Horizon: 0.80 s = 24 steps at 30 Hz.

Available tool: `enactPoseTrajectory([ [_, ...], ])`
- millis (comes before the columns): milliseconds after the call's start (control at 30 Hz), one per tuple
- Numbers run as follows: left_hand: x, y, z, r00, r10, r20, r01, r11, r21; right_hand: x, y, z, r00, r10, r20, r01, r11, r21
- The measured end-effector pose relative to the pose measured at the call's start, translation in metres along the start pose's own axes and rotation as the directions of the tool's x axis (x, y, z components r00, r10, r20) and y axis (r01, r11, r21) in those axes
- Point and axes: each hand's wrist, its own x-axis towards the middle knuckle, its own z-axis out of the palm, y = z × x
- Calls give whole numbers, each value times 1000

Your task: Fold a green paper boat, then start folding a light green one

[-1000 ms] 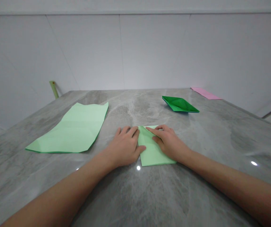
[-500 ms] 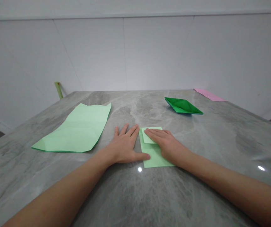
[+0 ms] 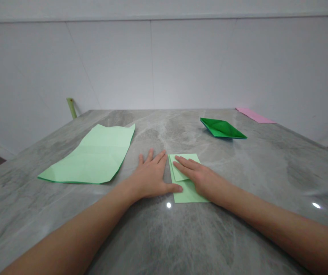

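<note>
A light green sheet of paper (image 3: 189,194), folded into a small rectangle, lies flat on the table in front of me. Its far part carries a smaller flap turned over on top. My right hand (image 3: 200,175) rests on that flap with its fingers stretched out, covering part of the paper's right side. Spread flat beside the paper's left edge is my left hand (image 3: 152,175), its thumb resting on the near left part of the paper. Neither hand grasps anything.
On the left lies a larger, creased light green sheet (image 3: 98,152). A dark green folded paper shape (image 3: 222,129) stands beyond my right hand. Pink paper (image 3: 255,115) lies at the far right edge of the grey marbled table (image 3: 164,236), before a white wall.
The flap under my right hand now reaches nearer to me over the folded paper. My right fingers have parted slightly. My left hand has hardly moved.
</note>
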Motion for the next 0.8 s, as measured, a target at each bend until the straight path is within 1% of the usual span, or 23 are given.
enactPoseTrajectory([
  [167, -1, 3, 0, 1000, -18, 6, 18, 1000, -14, 0, -2, -2, 999, -25, 41, 27, 999, -37],
  [367, 0, 1, -1, 1000, -12, 16, 12, 1000, -16, -1, -3, -3, 998, -60, 2, 60, 998, -7],
  [533, 1, 1, -2, 999, -15, 36, 16, 1000, -9, 0, -3, -2, 995, -95, 15, 95, 995, -32],
  [667, 1, 1, -2, 999, -14, 41, 15, 1000, -16, 0, -1, -1, 991, -132, -2, 132, 991, -21],
  [800, 1, 0, -2, 999, -11, 48, 12, 1000, -22, 1, -1, -1, 990, -140, 12, 141, 989, -37],
])
